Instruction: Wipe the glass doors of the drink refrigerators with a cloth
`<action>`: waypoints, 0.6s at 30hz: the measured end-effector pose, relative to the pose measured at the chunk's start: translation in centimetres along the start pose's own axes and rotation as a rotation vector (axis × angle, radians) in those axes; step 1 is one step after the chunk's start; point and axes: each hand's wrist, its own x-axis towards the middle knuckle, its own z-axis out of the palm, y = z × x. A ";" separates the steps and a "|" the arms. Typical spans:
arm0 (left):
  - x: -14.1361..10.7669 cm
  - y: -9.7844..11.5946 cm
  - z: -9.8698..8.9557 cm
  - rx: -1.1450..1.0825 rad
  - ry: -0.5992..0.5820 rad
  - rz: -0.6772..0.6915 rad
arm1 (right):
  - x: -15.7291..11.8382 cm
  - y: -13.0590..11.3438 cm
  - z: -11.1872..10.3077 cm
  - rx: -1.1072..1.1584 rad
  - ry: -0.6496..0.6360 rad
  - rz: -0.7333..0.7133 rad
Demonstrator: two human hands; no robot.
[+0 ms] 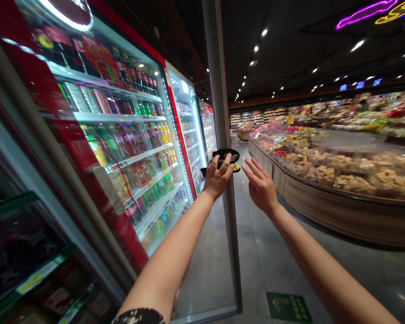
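My left hand (218,176) reaches forward to the edge of a glass door (202,265) with a grey frame (219,81), which stands swung out from a drinks cooler. Its fingers are curled over a black, rounded item (235,155) with a yellow patch, whose kind I cannot make out. The item lies against the door frame, and part of it is hidden by the fingers. To the right of the frame, my right hand (261,186) is in the air, its fingers stretched out and holding nothing.
Red-framed coolers (173,103) with shelves of bottles and cans line the left. A shelf rack (30,279) stands close at lower left. On the right, a curved wooden display counter (317,220) holds packaged goods. A green floor sign (288,307) lies on the grey floor.
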 end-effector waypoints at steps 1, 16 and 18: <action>-1.1 0.4 0.4 0.011 -0.003 0.013 | -0.5 -0.1 0.1 0.011 -0.003 0.002; -17.4 5.6 4.0 -0.017 -0.107 0.232 | -9.7 -1.3 2.1 0.069 -0.160 0.068; -16.5 5.0 3.9 -0.025 -0.110 0.240 | -9.8 -1.1 1.8 0.067 -0.178 0.060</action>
